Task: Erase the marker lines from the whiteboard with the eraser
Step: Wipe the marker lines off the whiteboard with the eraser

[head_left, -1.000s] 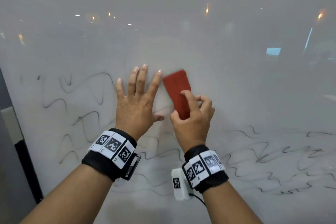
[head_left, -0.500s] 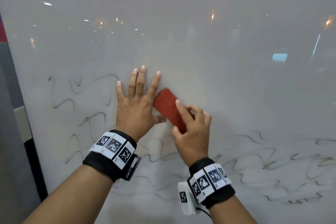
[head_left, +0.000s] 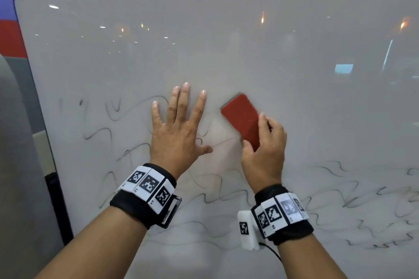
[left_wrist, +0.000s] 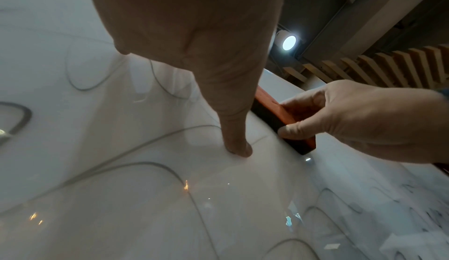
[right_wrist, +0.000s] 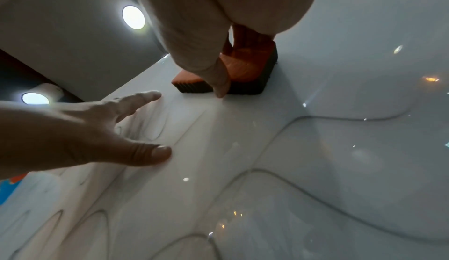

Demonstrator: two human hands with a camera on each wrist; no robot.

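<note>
A red eraser [head_left: 241, 118] with a dark felt underside lies flat against the whiteboard [head_left: 249, 41]. My right hand [head_left: 264, 142] grips its lower end, thumb on one long edge and fingers curled over the other. In the right wrist view the eraser [right_wrist: 245, 66] shows its felt side on the board. My left hand [head_left: 178, 127] rests flat on the board with fingers spread, just left of the eraser. Wavy black marker lines [head_left: 340, 199] run across the lower board and around the left hand [head_left: 106, 131]. The area above both hands looks wiped.
The board's left edge [head_left: 38, 120] meets a grey wall with a dark strip lower down. Red and blue shapes [head_left: 9, 36] show at the upper left. Ceiling lamps [left_wrist: 289, 42] and wooden slats appear beyond the board's top edge.
The eraser slid down-left beside my left hand's fingers, then back up and to the right, away from that hand. My left hand stayed pressed in place.
</note>
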